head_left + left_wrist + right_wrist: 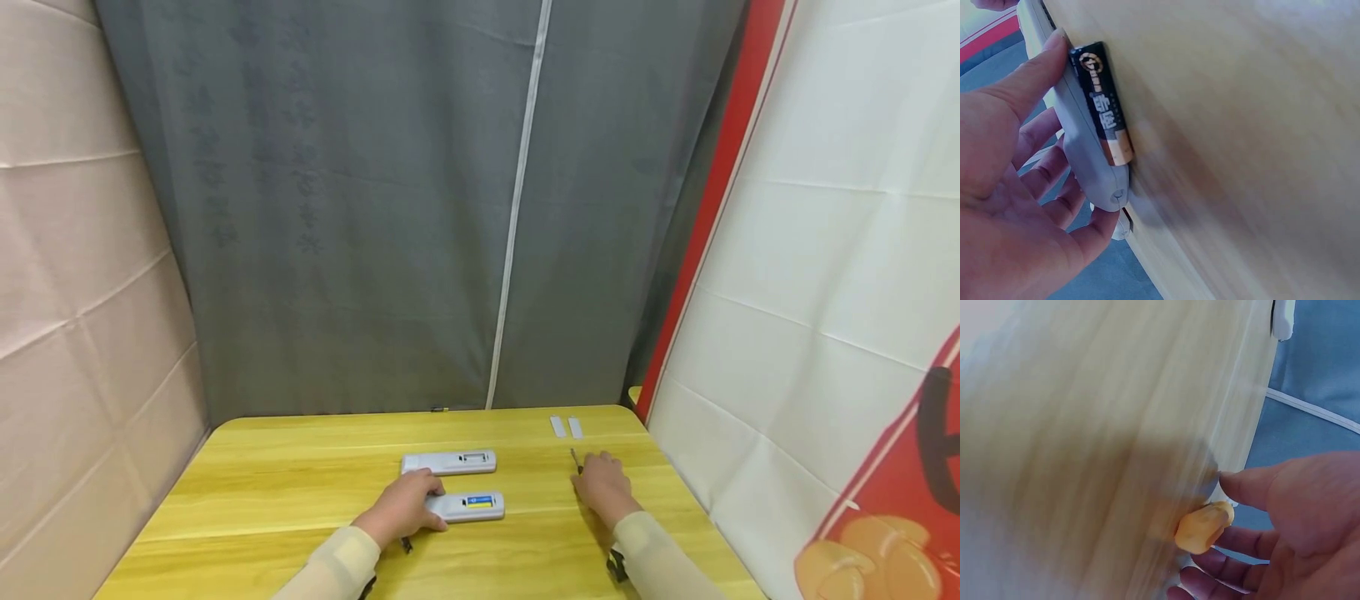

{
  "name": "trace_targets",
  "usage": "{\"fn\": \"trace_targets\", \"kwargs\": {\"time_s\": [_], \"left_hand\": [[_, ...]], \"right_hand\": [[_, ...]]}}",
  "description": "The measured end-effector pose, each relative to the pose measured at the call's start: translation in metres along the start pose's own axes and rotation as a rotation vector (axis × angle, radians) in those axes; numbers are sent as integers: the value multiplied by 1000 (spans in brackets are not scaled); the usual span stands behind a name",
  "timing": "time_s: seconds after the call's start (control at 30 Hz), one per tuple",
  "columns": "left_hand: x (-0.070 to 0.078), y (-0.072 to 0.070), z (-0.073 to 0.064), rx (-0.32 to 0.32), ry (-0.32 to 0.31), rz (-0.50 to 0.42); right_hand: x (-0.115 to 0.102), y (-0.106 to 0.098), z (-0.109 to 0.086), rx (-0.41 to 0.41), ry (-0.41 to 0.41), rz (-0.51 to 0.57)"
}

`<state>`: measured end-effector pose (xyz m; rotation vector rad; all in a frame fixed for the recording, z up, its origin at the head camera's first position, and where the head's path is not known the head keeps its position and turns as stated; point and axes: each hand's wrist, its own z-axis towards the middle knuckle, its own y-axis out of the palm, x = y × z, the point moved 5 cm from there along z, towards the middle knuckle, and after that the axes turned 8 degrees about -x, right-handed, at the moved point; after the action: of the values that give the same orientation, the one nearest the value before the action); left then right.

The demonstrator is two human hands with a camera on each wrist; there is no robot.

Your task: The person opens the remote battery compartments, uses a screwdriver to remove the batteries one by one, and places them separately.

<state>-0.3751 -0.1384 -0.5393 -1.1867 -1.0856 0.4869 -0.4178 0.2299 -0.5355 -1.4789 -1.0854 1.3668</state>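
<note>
My left hand (405, 507) grips the nearer grey remote control (480, 507) at its left end, thumb on the near side and fingers on the far side. A blue and yellow battery (480, 502) lies in its compartment. Beside the remote's near edge, a black and copper battery (1100, 103) lies on the table. On the right, my right hand (602, 485) is over a screwdriver (574, 457) whose thin shaft points away from me. Its orange handle (1200, 530) sits between thumb and fingers, the thumb tip apart from it and the fingers loosely bent.
A second grey remote control (450, 462), its battery slot uncovered, lies just behind the first. Two small pale covers (558, 427) rest side by side at the back right of the wooden table (300, 492). A small dark and yellow object (440, 409) lies at the far edge, before a grey curtain.
</note>
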Motion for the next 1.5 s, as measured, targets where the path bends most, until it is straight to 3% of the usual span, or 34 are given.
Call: {"fn": "trace_targets", "kwargs": {"time_s": [0.27, 0.63, 1.2, 1.5], "left_hand": [[0, 1, 0, 7, 4, 2], [1, 0, 1, 4, 5, 0], [-1, 2, 2, 4, -1, -8], [-2, 2, 3, 24, 21, 7]], "right_hand": [[-1, 2, 2, -25, -12, 52], [5, 8, 10, -2, -23, 47], [3, 10, 8, -42, -33, 70], [10, 6, 12, -72, -105, 164]]}}
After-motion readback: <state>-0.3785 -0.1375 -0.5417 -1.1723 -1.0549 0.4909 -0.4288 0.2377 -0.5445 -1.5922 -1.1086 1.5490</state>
